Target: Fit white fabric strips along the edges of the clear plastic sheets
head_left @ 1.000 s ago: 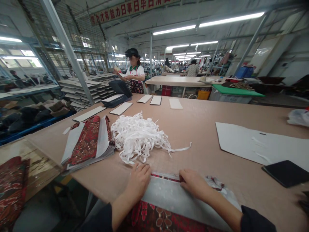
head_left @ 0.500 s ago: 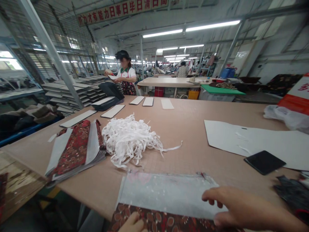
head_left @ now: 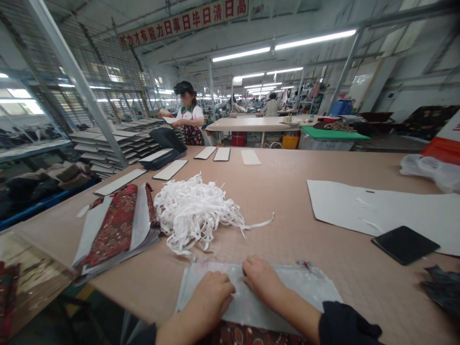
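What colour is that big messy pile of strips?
White. The pile of strips shows clearly in the head view, beside the red patterned fabric stack.

- Grey-white fabric panel (head_left: pixel 287 292) — a thin, pale sheet, speckled faintly, lying flat at the near edge of the surface, its long side running left to right.
- Its far edge shows a sliver of red trim near the right corner.
- Beneath its near edge a red patterned cloth (head_left: pixel 237 333) peeks out — dark red with oval motifs, mostly covered.
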Demonstrator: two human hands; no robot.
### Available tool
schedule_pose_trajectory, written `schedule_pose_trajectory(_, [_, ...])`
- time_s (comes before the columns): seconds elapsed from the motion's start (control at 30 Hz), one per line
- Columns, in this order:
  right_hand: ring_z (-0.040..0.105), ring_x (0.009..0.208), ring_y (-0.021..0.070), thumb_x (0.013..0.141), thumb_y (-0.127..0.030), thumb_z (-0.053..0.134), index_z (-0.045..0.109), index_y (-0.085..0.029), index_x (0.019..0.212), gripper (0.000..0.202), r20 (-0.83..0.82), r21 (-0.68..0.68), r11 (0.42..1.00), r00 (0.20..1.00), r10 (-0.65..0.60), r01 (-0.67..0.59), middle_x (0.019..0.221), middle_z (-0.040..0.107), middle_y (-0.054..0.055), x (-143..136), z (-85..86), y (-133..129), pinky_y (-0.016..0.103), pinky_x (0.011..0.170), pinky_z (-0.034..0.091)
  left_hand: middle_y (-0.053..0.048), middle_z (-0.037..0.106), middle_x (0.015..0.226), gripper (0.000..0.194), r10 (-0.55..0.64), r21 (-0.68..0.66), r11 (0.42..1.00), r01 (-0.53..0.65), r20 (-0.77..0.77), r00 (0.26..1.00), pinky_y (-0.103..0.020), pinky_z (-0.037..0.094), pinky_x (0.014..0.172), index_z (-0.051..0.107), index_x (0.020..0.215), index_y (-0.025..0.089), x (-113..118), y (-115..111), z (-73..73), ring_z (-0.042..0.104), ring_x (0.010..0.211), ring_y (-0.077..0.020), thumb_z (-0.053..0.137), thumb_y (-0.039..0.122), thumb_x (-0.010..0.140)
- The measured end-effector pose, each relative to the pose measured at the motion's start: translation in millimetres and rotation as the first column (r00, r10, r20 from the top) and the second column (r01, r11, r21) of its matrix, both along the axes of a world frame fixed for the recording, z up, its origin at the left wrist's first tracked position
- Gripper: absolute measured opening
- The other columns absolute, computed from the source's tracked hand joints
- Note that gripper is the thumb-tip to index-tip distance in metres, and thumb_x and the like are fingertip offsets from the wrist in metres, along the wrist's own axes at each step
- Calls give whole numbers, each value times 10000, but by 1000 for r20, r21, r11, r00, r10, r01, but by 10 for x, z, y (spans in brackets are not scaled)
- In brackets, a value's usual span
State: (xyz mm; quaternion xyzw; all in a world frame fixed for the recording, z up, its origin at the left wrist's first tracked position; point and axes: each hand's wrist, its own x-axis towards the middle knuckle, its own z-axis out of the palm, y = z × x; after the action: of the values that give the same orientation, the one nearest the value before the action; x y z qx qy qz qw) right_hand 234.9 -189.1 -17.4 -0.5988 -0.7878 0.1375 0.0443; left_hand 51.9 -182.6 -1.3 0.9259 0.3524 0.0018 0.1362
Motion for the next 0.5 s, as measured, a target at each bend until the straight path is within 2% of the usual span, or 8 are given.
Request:
schedule_pose_trajectory(0.07, [526, 904, 227, 751, -123, 494, 608, -126, 857, 155, 1, -2, 1000, 1000, -15, 15, 912, 601, 103, -16, -57, 45, 294, 777, 404, -8, 580, 915, 129, 83, 6, 997, -83, 15, 996, -285, 365, 764, 580, 885, 226, -12, 97, -12, 499, 880, -170, 517, 164, 791])
schedule_pose_trajectory(0.17, [527, 863, 210, 752, -119, 461, 596, -130, 813, 148, -15, 39, 999, 1000, 12, -11, 868, 597, 97, 26, -126, 44, 281, 744, 403, -22, 554, 981, 165, 130, 61, 989, -133, 45, 990, -317, 366, 805, 551, 943, 219, 9, 183, -103, 476, 929, -187, 508, 165, 793])
schedule_pose_trajectory(0.27, [510, 865, 201, 726, -79, 433, 569, -135, 799, 165, -55, 146, 986, 995, 87, -78, 867, 582, 91, 54, -143, -18, 280, 753, 388, -26, 534, 1053, 234, 89, 135, 986, -99, 79, 993, -345, 348, 849, 506, 1022, 220, 78, 207, -170, 458, 974, -195, 526, 189, 791])
schedule_pose_trajectory(0.33, [508, 858, 185, 715, -75, 431, 550, -146, 818, 173, -118, 175, 973, 977, 176, -154, 873, 578, 76, 69, -89, -78, 266, 755, 383, -19, 542, 1047, 175, 11, 171, 985, -26, 88, 996, -354, 319, 887, 516, 963, 215, 116, 206, -186, 453, 990, -191, 540, 209, 790])
schedule_pose_trajectory(0.4, [525, 811, 170, 726, -123, 456, 533, -163, 848, 150, -191, 116, 976, 960, 205, -186, 853, 585, 57, 115, 13, -142, 251, 720, 391, -4, 569, 963, 69, -57, 180, 983, 45, 64, 996, -355, 291, 911, 521, 857, 207, 119, 208, -189, 474, 952, -174, 543, 220, 794])
schedule_pose_trajectory(0.5, [563, 801, 188, 733, -249, 513, 505, -186, 980, 254, -227, -6, 996, 970, 84, -88, 881, 611, 57, 342, 137, -226, 271, 694, 404, 13, 587, 836, 95, -50, 154, 987, 52, -17, 999, -340, 310, 870, 503, 854, 205, 26, 245, -173, 514, 836, -158, 556, 241, 784])
